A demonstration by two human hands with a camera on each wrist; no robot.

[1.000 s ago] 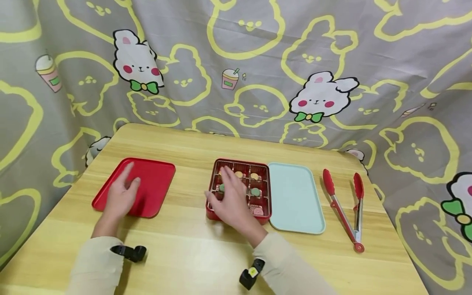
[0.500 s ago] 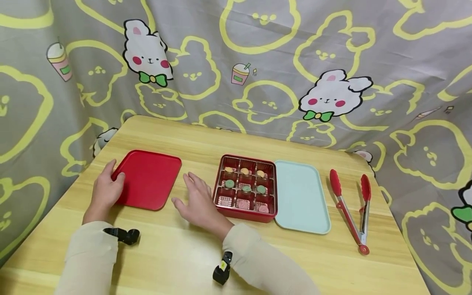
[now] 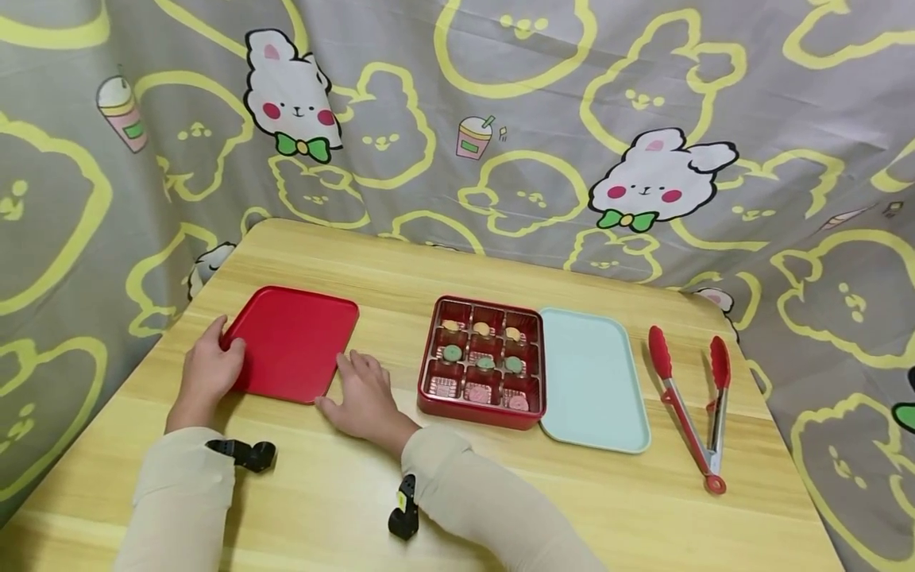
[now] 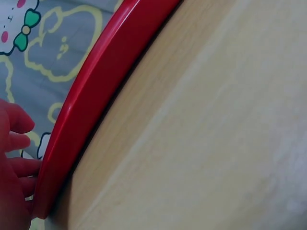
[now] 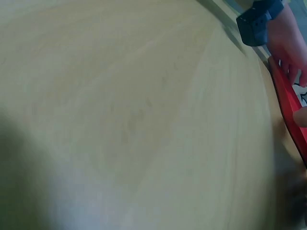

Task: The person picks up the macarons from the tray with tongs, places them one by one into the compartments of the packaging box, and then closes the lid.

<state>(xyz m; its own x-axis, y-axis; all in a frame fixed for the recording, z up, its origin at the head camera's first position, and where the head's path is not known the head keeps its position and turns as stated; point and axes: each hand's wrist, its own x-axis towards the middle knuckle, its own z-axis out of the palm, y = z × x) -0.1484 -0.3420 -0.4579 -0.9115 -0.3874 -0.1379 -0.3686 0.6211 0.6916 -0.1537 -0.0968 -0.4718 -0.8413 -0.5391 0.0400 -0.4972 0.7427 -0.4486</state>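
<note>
A square red lid (image 3: 291, 343) with a low rim lies flat on the table at the left. My left hand (image 3: 209, 367) is at its left edge, fingers along the outer side and thumb by the rim. In the left wrist view, fingers (image 4: 28, 166) touch the lid's side wall. My right hand (image 3: 366, 401) is at the lid's right edge, with the thumb by the near corner; part of that contact is hidden. Right of it stands a red box (image 3: 475, 415) with a clear divided insert holding small yellow, green and pink round pieces.
A pale blue tray (image 3: 595, 381) lies against the box's right side. Further right are red-tipped tongs (image 3: 686, 413), spread apart. The wooden table (image 3: 307, 500) ends at a patterned curtain (image 3: 400, 103) behind.
My right hand has moved left from over the box to the lid's right edge. My left hand has shifted from above the lid to its left edge. The head view has turned slightly.
</note>
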